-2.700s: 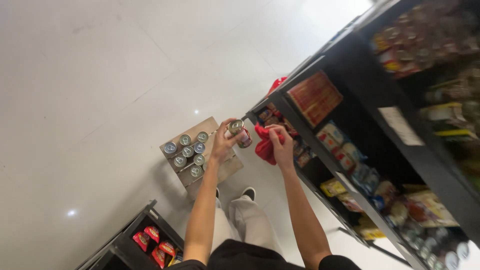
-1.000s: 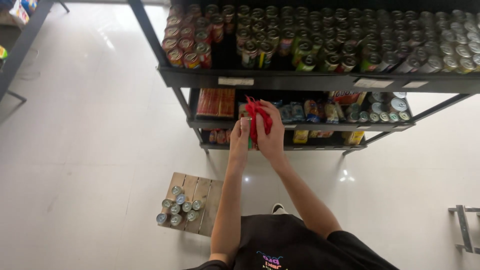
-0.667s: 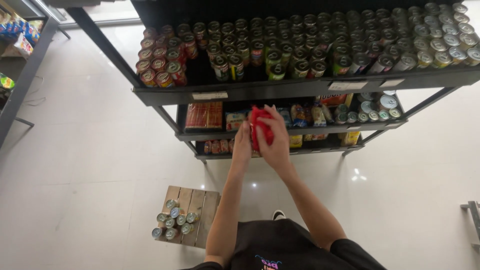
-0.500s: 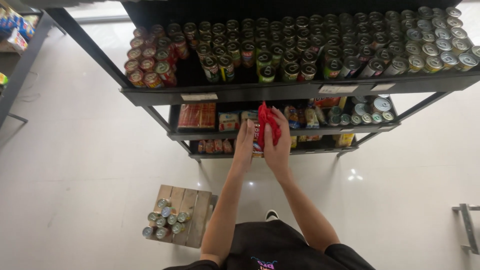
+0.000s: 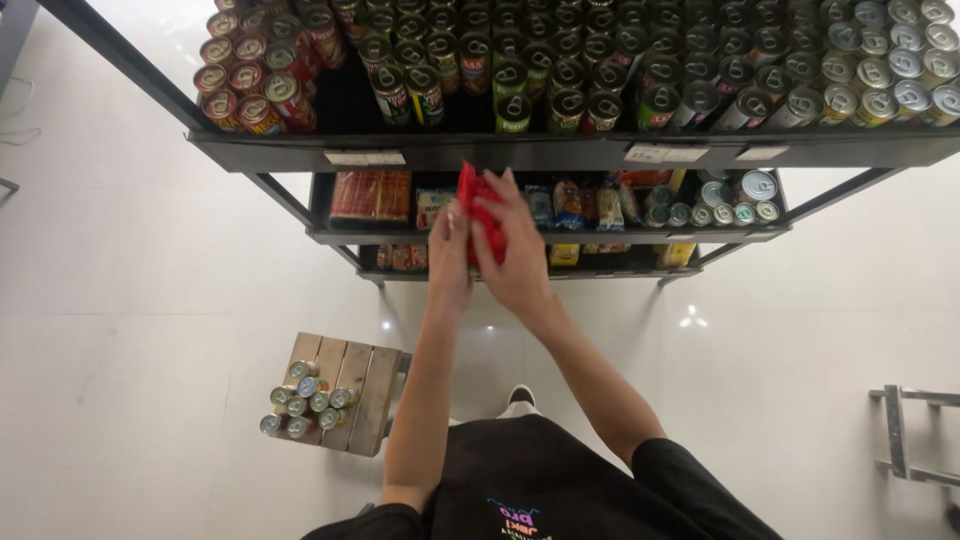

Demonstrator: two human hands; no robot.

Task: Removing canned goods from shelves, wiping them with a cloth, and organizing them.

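My left hand (image 5: 448,248) and my right hand (image 5: 520,250) are raised together in front of the black shelf rack (image 5: 520,152), level with its middle shelf. My right hand presses a red cloth (image 5: 472,192) against what my left hand grips. That thing is hidden behind the cloth and fingers; earlier frames show a small can there. Rows of upright cans (image 5: 560,80) with ring-pull lids fill the top shelf just above my hands.
Packets and a few cans (image 5: 735,200) lie on the middle shelf. A low wooden crate (image 5: 360,395) with several cans (image 5: 305,402) on it stands on the white tiled floor at lower left. A metal frame (image 5: 900,440) shows at the right edge.
My view has swung from the floor crate up to the rack. Both hands have risen toward the top shelf, still together with the red cloth wrapped over the can.
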